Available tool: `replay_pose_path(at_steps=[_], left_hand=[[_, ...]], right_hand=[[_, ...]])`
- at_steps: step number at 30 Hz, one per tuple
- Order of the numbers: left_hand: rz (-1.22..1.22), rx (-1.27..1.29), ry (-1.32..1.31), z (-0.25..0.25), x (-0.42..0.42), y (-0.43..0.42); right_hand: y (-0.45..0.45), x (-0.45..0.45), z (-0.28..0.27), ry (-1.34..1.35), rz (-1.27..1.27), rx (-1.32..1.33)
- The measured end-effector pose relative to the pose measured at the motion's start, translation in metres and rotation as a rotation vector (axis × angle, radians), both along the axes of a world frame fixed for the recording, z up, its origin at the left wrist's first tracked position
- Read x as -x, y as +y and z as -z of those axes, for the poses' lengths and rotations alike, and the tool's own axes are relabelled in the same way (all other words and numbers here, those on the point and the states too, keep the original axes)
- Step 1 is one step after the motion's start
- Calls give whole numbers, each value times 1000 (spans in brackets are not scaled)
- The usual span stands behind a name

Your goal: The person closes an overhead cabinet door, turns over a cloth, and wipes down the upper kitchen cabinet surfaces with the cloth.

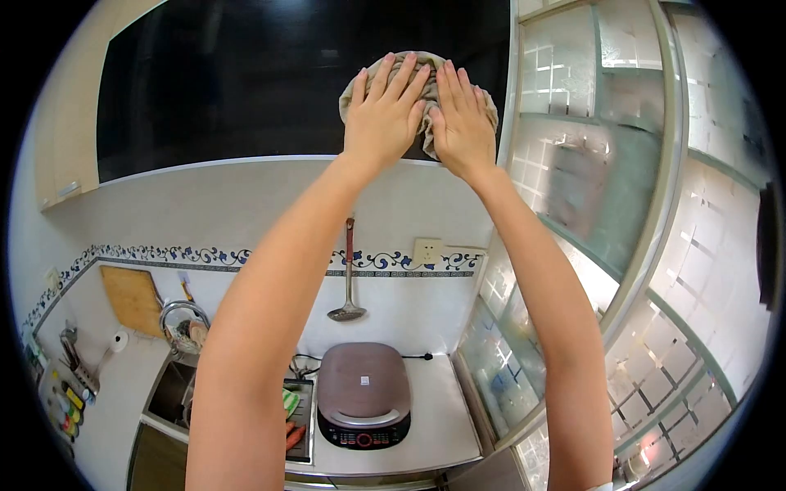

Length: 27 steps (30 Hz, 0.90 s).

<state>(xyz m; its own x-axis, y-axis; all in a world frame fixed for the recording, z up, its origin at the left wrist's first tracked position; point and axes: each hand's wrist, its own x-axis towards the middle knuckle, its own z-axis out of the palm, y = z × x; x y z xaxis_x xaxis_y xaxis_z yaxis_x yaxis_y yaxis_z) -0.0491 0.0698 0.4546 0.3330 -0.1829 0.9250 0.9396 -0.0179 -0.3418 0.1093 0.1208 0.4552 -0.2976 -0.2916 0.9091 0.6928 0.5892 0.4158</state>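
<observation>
Spreading sideways against black panel (246,90): crumpled cloth (430,87), long axis roughly horizontal.

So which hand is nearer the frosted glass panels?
Right. The right hand lies on the cloth, left of the frosted glass panels; the left hand lies farther left on the same cloth.

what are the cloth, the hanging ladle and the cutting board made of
Cloth: soft, matt fabric, perhaps cotton; it bunches in folds.
Ladle: metal, probably steel, from its grey shine; the red grip is too small to tell.
Cutting board: likely wood or bamboo, smooth-looking, from its warm tan colour.
</observation>
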Motion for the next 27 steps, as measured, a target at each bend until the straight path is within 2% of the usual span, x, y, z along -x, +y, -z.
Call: replay_pose_path(at_steps=[9, 27], left_hand=[[-46, 31, 17, 2, 22, -11], [-87, -125, 53, -52, 53, -8]], right_hand=[[-5, 12, 1, -35, -2, -34], [1, 34, -63, -68, -3, -231]])
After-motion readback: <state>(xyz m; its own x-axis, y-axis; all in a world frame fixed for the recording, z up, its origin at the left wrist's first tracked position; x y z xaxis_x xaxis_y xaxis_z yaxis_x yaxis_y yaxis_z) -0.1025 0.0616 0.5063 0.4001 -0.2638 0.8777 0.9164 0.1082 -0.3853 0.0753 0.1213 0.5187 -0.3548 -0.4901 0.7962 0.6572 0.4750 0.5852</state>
